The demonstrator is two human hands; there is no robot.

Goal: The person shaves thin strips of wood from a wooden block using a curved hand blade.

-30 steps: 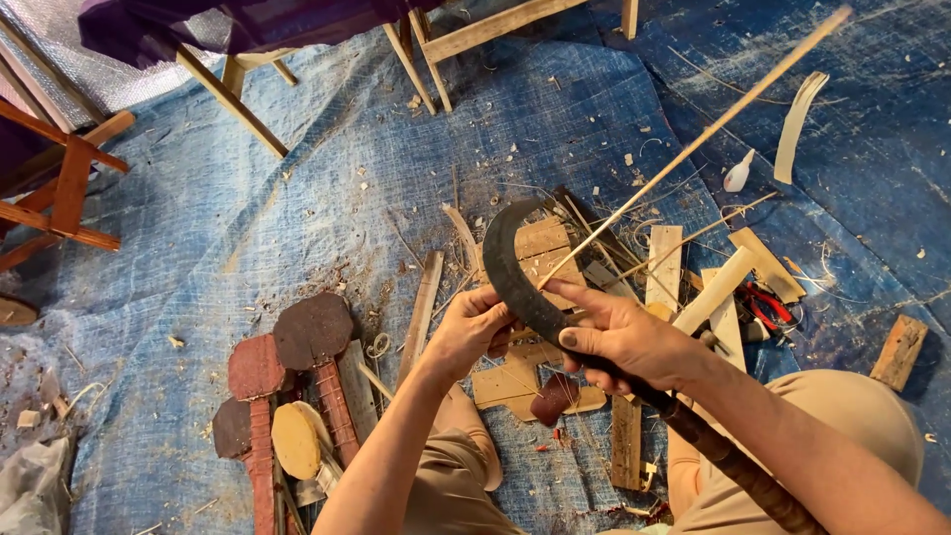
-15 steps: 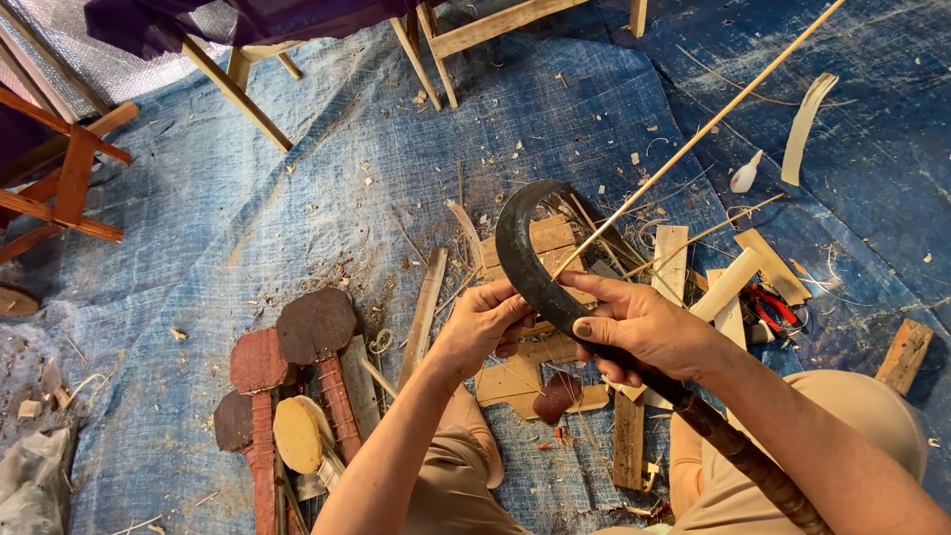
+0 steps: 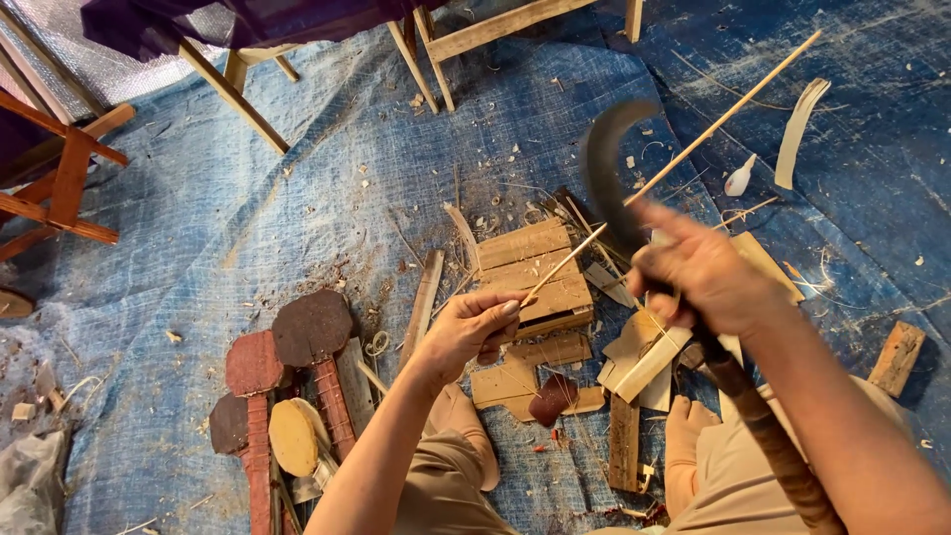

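left hand pinching end of long thin bamboo stick | right hand closed around dark curved sickle blade | above blue tarp, small wooden pallet block

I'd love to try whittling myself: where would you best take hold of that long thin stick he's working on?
Grip the thin stick near its lower end, coming from the left, as the left hand does. That end lies over the wooden block, which probably steadies it. The rest slants up and away to the right, passing the curved blade in the right hand, so fingers there seem at risk.
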